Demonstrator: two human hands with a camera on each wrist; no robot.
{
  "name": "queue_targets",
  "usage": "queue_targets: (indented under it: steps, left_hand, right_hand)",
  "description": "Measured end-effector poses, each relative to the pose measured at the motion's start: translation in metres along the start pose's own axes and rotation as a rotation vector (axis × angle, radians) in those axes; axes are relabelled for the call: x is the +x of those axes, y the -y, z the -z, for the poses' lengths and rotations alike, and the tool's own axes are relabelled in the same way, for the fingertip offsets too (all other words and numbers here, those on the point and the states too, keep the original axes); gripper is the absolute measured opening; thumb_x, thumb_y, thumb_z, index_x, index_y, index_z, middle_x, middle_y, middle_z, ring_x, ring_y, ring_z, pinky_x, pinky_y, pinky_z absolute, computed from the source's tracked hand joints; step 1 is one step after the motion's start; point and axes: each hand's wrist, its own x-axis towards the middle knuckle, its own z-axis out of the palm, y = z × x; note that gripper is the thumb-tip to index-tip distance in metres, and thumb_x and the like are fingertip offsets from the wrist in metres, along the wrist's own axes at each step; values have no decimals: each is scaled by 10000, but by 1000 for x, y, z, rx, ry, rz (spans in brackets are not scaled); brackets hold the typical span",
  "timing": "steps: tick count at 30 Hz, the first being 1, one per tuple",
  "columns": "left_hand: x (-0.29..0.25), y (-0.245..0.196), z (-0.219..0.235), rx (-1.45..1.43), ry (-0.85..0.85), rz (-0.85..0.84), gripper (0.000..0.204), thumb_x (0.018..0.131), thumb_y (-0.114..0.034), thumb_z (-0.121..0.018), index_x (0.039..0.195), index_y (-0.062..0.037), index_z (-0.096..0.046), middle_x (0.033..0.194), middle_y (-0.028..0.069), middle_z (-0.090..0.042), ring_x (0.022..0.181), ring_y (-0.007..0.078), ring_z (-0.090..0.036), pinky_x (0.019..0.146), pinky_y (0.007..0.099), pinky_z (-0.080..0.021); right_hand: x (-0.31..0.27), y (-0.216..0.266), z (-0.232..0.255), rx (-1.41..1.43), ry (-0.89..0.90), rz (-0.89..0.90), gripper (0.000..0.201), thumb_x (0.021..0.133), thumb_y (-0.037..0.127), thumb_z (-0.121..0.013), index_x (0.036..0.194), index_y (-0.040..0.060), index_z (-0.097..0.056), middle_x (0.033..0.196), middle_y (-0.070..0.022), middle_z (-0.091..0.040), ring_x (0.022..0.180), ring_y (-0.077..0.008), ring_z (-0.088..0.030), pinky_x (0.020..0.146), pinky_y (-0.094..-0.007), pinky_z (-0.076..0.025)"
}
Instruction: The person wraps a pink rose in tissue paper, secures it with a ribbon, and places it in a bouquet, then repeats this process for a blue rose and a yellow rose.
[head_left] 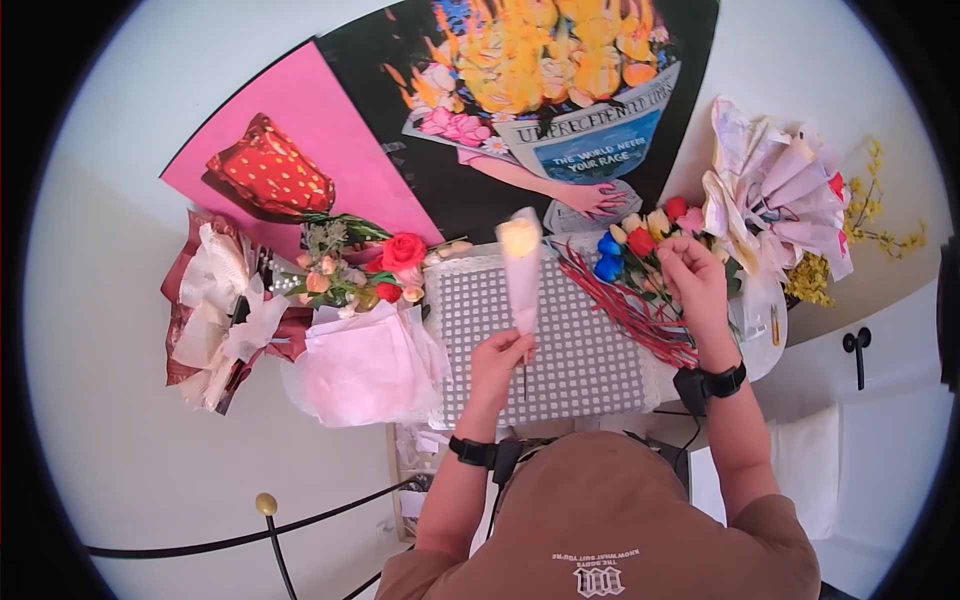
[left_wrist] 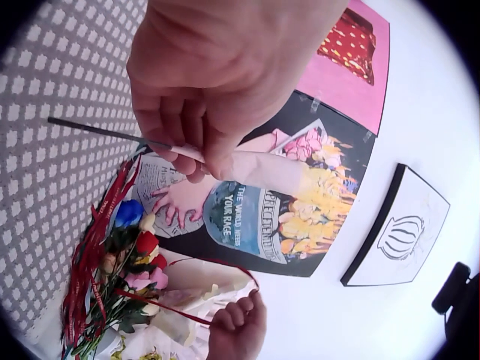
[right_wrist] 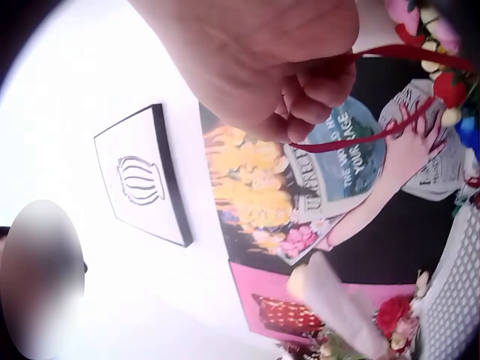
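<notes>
In the head view my left hand (head_left: 493,368) grips a single pale yellow flower (head_left: 520,237) wrapped in a light pink paper cone (head_left: 521,290). The cone stands upright over the checked cloth. Its thin dark stem (left_wrist: 90,127) sticks out below my fingers in the left wrist view. My right hand (head_left: 695,282) is raised over the flowers on the right. Between its curled fingers it pinches a red ribbon (right_wrist: 337,144), which loops away from the hand. A bundle of red ribbons (head_left: 625,315) lies on the table below that hand.
A grey checked cloth (head_left: 580,370) covers the table's middle. Pink paper sheets (head_left: 365,370) and a red rose (head_left: 404,251) lie left. Loose blue, red and pink flowers (head_left: 607,268) lie right, beside wrapped paper (head_left: 740,180). Two posters (head_left: 370,170) stand behind.
</notes>
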Motion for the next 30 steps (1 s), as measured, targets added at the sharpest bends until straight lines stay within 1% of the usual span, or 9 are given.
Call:
queue_targets:
  steps: [4, 8, 12, 16, 19, 22, 25, 29, 30]
  left_hand:
    - [12, -3, -7, -21, 19, 2, 159, 929, -161, -707, 971, -8, -690, 816, 21, -673, 669, 80, -569, 636, 229, -467]
    - [9, -9, 2, -287, 56, -94, 122, 953, -120, -666, 988, -4, -678, 839, 48, -665, 698, 111, -564, 655, 238, -462]
    - [-1, -24, 22, -340, 19, -120, 107, 957, -93, -649, 997, 4, -671, 849, 60, -661, 719, 126, -567, 677, 258, -472]
    - [-9, -29, 37, -276, 181, -120, 103, 924, -54, -671, 993, 19, -688, 858, 65, -674, 732, 121, -578, 692, 265, -482]
    - [-8, -26, 43, -178, 290, -111, 110, 895, -27, -688, 991, 25, -700, 890, 71, -693, 754, 121, -609, 698, 261, -495]
    - [-17, -36, 50, -93, 302, -55, 149, 846, 8, -726, 993, 20, -706, 943, 75, -713, 812, 135, -668, 729, 259, -529]
    - [-18, -46, 50, -95, 389, -155, 307, 798, 54, -754, 1095, 10, -691, 967, 64, -715, 843, 124, -674, 765, 255, -545]
    - [-11, -58, 44, 31, 407, -216, 351, 808, 45, -745, 1150, 7, -675, 962, 58, -711, 875, 118, -670, 772, 252, -544]
    - [-12, -65, 38, -6, 350, -219, 325, 812, 37, -744, 1131, 9, -685, 951, 54, -707, 878, 113, -661, 765, 249, -535]
  right_hand:
    - [-4, -6, -48, -30, 105, 66, 96, 948, 92, -661, 984, 3, -661, 750, 53, -595, 629, -3, -493, 578, -170, -378]
    - [14, -36, -77, -37, -33, 126, 94, 948, 92, -664, 984, 5, -667, 760, 53, -611, 634, 2, -493, 571, -165, -368]
    - [25, -61, -97, 66, -31, -17, 118, 950, 122, -664, 964, 5, -671, 733, 53, -599, 623, -4, -495, 546, -173, -357]
    - [27, -93, -126, -41, 113, -81, 170, 939, 168, -680, 992, 7, -679, 763, 51, -622, 638, -11, -509, 547, -182, -359]
    - [0, -72, -157, 156, 406, -180, 184, 924, 150, -691, 1033, 1, -684, 829, 26, -661, 703, -33, -569, 597, -178, -422]
    - [8, -72, -161, 210, 1011, -327, 258, 906, 146, -717, 1100, -21, -684, 891, -39, -692, 830, -96, -657, 753, -221, -538]
    - [6, -37, -155, 15, 1002, -534, 209, 893, 128, -740, 1027, -31, -722, 936, -69, -720, 849, -105, -665, 774, -243, -547]
    - [20, -36, -149, -130, 1063, -152, 226, 911, 110, -706, 1100, -12, -708, 981, -77, -726, 869, -114, -670, 782, -249, -537]
    - [17, -26, -148, 18, 1069, -81, 194, 924, 132, -677, 1063, 9, -733, 903, -36, -706, 732, -41, -587, 595, -182, -446]
